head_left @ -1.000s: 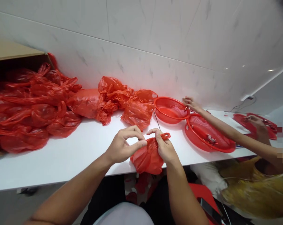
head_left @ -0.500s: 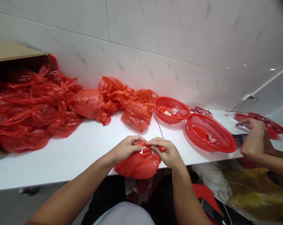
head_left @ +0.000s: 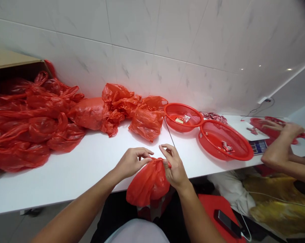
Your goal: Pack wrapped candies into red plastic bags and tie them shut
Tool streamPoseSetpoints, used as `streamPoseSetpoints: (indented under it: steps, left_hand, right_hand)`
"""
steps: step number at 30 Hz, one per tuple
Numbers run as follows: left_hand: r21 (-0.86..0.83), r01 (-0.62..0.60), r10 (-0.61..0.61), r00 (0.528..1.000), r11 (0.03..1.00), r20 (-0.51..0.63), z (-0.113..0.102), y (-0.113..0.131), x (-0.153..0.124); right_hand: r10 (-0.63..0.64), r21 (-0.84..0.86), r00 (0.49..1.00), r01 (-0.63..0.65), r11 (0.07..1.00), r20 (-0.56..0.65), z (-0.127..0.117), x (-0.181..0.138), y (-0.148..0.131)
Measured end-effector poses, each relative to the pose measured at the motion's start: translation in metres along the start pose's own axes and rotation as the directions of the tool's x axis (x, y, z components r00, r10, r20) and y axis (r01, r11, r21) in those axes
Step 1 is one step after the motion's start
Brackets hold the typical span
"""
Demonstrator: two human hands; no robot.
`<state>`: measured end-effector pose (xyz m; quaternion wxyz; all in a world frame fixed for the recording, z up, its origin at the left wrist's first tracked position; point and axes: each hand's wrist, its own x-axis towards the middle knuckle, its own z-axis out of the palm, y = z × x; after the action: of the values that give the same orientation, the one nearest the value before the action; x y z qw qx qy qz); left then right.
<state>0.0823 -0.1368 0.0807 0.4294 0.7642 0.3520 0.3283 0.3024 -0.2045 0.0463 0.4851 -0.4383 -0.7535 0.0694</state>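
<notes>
A small filled red plastic bag (head_left: 147,182) hangs over the front edge of the white table (head_left: 79,168). My left hand (head_left: 130,162) pinches the gathered top of the bag from the left. From the right, my right hand (head_left: 174,166) grips the same top, fingers curled around the plastic. Both hands sit close together, just above the table's edge.
A heap of tied red bags (head_left: 33,118) fills the left of the table, beside a cardboard box (head_left: 8,59), with more bags (head_left: 132,108) at the wall. Two red baskets (head_left: 184,116) (head_left: 225,140) stand right. Another person's hands (head_left: 281,135) work far right. A phone (head_left: 226,222) lies on a red seat.
The bag has dropped lower over the table's edge and hangs longer. My hands have closed in on its neck. The other person's hands have moved further right.
</notes>
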Motion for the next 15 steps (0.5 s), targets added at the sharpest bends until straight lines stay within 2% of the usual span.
streamPoseSetpoints:
  steps: [2, 4, 6, 8, 10, 12, 14, 15]
  left_hand:
    - [0.194, -0.045, 0.062, 0.994, 0.980, -0.085, -0.021, -0.006, -0.004]
    - [0.315, -0.005, 0.056, 0.987, 0.949, -0.153, -0.045, -0.016, -0.010]
    - [0.380, 0.072, 0.004, 0.980, 0.922, -0.197, -0.065, -0.025, -0.018]
    - [0.374, 0.123, -0.051, 0.979, 0.919, -0.198, -0.073, -0.032, -0.027]
    - [0.309, 0.102, -0.052, 0.985, 0.946, -0.166, -0.069, -0.035, -0.034]
    - [0.236, 0.019, 0.010, 0.992, 0.972, -0.124, -0.053, -0.037, -0.039]
    - [0.213, -0.076, 0.090, 0.994, 0.974, -0.060, -0.032, -0.040, -0.042]
    - [0.225, -0.123, 0.131, 0.991, 0.967, -0.025, -0.021, -0.043, -0.043]
  right_hand:
    - [0.086, -0.089, 0.996, -0.088, 0.992, -0.024, -0.007, -0.013, 0.010]
    - [0.185, -0.134, 0.982, -0.189, 0.973, -0.046, -0.016, -0.030, 0.019]
    - [0.285, -0.107, 0.956, -0.291, 0.951, -0.063, -0.021, -0.046, 0.026]
    - [0.408, 0.007, 0.912, -0.408, 0.913, -0.049, -0.022, -0.058, 0.029]
    - [0.551, 0.211, 0.834, -0.543, 0.813, 0.025, -0.017, -0.065, 0.029]
    - [0.637, 0.410, 0.754, -0.638, 0.652, 0.160, -0.008, -0.066, 0.027]
    - [0.634, 0.505, 0.728, -0.663, 0.553, 0.262, 0.004, -0.063, 0.025]
    - [0.613, 0.515, 0.739, -0.654, 0.555, 0.278, 0.011, -0.060, 0.023]
